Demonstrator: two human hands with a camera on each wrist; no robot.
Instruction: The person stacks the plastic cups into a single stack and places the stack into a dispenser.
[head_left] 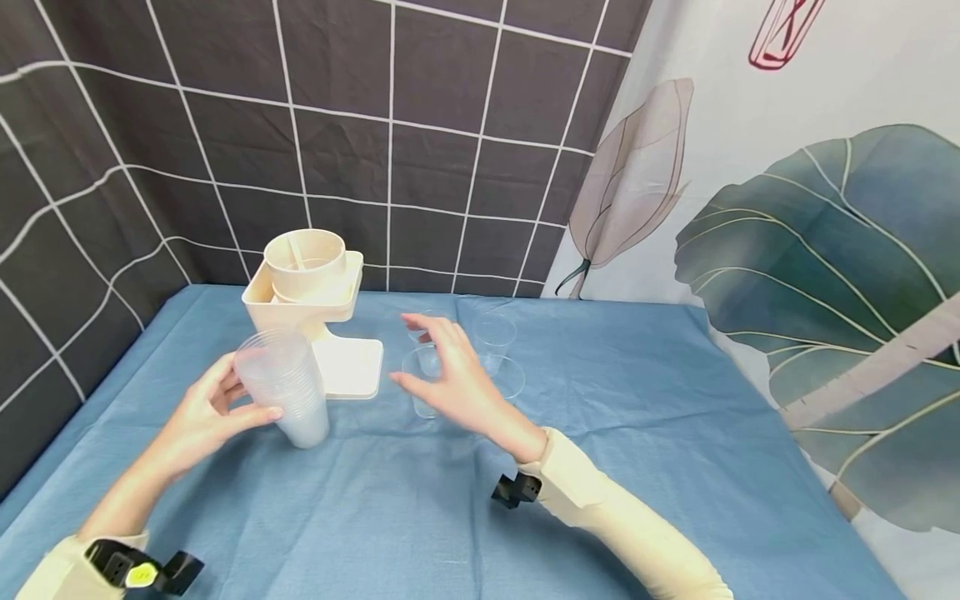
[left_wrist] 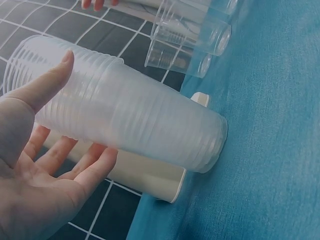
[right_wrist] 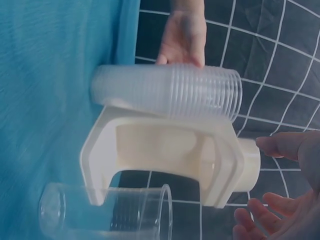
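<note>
A tall stack of nested clear plastic cups [head_left: 288, 387] stands on the blue cloth, tilted slightly toward my left hand [head_left: 213, 412]. That hand holds the stack near its rims, thumb on one side and fingers on the other, as the left wrist view shows. My right hand [head_left: 457, 375] is held with spread, relaxed fingers above and in front of several single clear cups [head_left: 495, 333], with nothing in its grasp. Its fingers partly hide those cups. In the right wrist view the right hand [right_wrist: 285, 200] is apart from the single cup [right_wrist: 110, 210] on the cloth.
A cream stand [head_left: 300, 308] with a round holder on top and a flat base [head_left: 348, 367] stands just behind the stack. Blue cloth [head_left: 637, 467] covers the table. A dark grid-patterned curtain [head_left: 337, 150] hangs behind, and a white leaf-printed curtain [head_left: 720, 100] hangs at the right.
</note>
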